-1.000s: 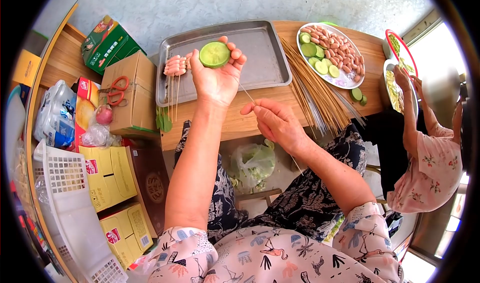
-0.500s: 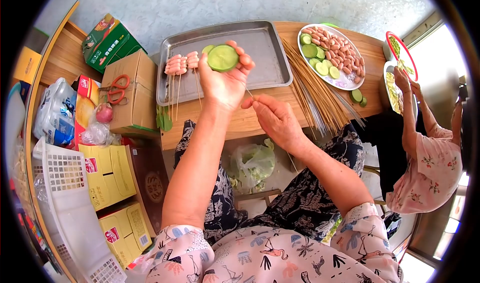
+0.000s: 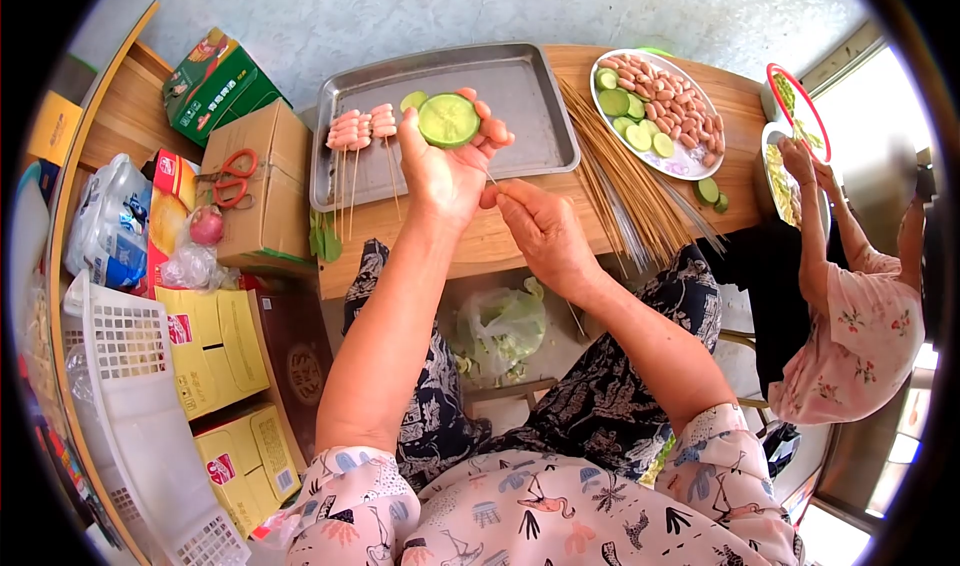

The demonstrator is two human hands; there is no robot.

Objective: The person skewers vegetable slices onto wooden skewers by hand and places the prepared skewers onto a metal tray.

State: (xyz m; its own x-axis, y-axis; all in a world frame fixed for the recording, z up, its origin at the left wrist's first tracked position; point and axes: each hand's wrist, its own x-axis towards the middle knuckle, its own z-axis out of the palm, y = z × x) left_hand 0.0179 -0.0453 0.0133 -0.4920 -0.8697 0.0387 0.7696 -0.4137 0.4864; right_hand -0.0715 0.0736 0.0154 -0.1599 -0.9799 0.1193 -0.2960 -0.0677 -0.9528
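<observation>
Thin stick aimed at a slice backed by bare fingers

The left hand [image 3: 438,174], palm up near the centre of the frame, cradles a round green slice [image 3: 448,122] between thumb and curled fingers. Just below and to its right, the right hand [image 3: 550,234] pinches a thin stick [image 3: 575,318] that slants up toward the slice. Whether the tip has entered cannot be told, as the left hand hides it.

The likeliest trouble is a pricked finger or palm: the point faces the hand supporting the slice, so a slip or an off-centre push could drive it through the side. Uneven pressure might also split the slice, and a long stick pinched near its upper part could bow or skid if pushed off line.

Both forearms reach up from the bottom of the frame, the right one angling inward, its knuckles uppermost. The hands are above the near edge of the counter [image 3: 465,251], in front of the metal tray [image 3: 480,81], so a dropped slice could miss the tray.
</observation>
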